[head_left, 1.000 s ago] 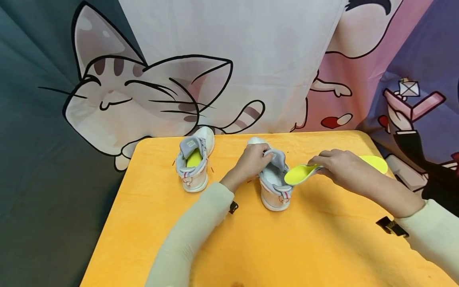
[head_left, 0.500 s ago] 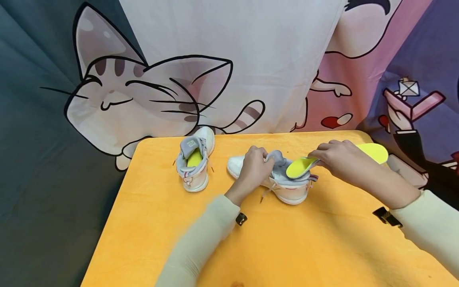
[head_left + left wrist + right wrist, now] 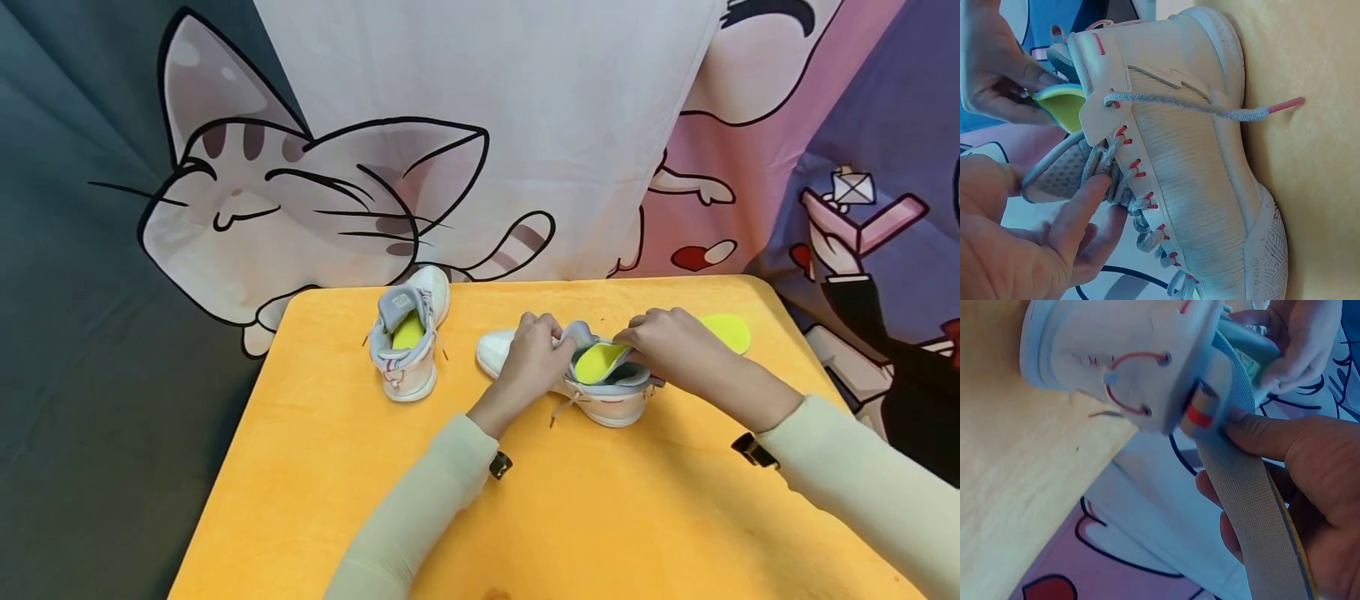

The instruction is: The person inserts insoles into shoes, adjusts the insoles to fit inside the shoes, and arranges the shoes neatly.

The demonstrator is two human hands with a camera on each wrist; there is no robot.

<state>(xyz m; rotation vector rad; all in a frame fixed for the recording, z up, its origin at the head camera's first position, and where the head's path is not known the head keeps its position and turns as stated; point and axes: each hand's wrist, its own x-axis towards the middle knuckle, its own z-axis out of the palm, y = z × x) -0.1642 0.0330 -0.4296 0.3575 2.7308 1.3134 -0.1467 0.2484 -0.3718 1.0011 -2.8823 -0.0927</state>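
A white and pale pink sneaker (image 3: 611, 407) lies crosswise on the table, toe to the left. My left hand (image 3: 531, 360) pinches its grey padded tongue (image 3: 1054, 174) between thumb and fingers, beside the laces (image 3: 1107, 156). From the right, my right hand (image 3: 670, 346) grips a yellow insole (image 3: 597, 364) around its middle. One rounded end of the insole dips into the shoe's opening; the other sticks out behind the hand. In the right wrist view the insole's grey underside (image 3: 1235, 487) faces the camera, close to the heel's striped pull loop (image 3: 1200, 411).
A matching sneaker (image 3: 408, 379) with a yellow insole inside stands further left, toe toward the back. Both are on a yellow-covered table (image 3: 480, 517). Behind its far edge hangs a cartoon-printed cloth (image 3: 450, 67).
My left hand has turned the sneaker from pointing away to lying crosswise, toe left. My right hand has moved left, bringing the insole's end into the shoe's opening.
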